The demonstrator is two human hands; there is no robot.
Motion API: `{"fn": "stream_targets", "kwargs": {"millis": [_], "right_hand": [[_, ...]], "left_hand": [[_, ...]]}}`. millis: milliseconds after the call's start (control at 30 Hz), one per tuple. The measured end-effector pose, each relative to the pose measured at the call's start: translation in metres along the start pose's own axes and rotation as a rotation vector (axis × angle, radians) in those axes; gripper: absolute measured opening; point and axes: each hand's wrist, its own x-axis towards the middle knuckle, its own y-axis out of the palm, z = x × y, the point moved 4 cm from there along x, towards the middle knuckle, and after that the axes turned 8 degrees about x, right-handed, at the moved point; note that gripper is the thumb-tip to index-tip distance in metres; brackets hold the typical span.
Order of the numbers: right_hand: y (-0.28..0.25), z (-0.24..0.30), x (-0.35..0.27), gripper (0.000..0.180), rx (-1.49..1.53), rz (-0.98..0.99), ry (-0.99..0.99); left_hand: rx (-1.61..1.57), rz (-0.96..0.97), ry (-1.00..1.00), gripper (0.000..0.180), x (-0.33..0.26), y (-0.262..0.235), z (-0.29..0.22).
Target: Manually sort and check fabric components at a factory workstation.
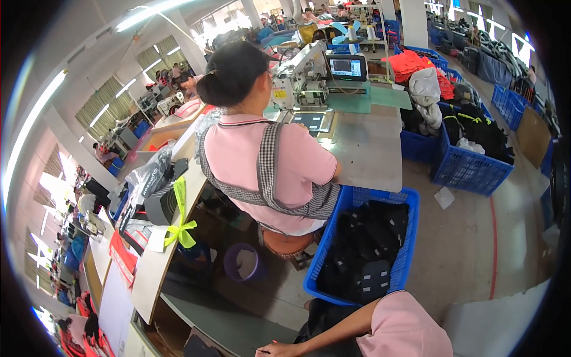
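Observation:
My right hand (pixel 278 350) is at the bottom edge, the bare forearm reaching in from a pink sleeve at lower right. Its fingers look pinched together by a thin dark thing (pixel 263 351), too small and cut off to name. Close to its left, a dark flat piece (pixel 199 345) lies at the edge of a work surface. My left hand is out of the picture. Beyond my arm, a blue plastic crate (pixel 414 238) holds a heap of black fabric pieces (pixel 363 244), some with small pale patches.
Ahead, a person in pink with a checked apron (pixel 267 166) sits at a sewing machine (pixel 303 77) with a screen (pixel 347 68). A wooden bench (pixel 157 262) with a yellow-green ribbon (pixel 181 232) runs along the left. A purple bin (pixel 242 262) and more blue crates (pixel 470 169) stand on the floor.

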Motion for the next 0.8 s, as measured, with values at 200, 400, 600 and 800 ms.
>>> {"fn": "stream_targets", "kwargs": {"millis": [200, 400, 600, 800], "right_hand": [[-0.001, 0.003, -0.001, 0.034, 0.045, 0.009, -0.018], [-0.005, -0.002, 0.004, 0.034, -0.042, 0.003, -0.038], [-0.005, -0.006, 0.005, 0.036, 0.002, 0.023, -0.019], [-0.010, -0.013, 0.007, 0.036, 0.065, -0.042, -0.026]], "left_hand": [[-0.025, -0.006, -0.037, 0.031, -0.009, 0.000, -0.002], [-0.039, -0.007, -0.063, 0.031, -0.014, -0.003, -0.008], [-0.008, 0.041, -0.107, 0.031, -0.022, -0.015, -0.015], [0.060, 0.168, -0.143, 0.031, -0.010, -0.021, -0.033]]}}
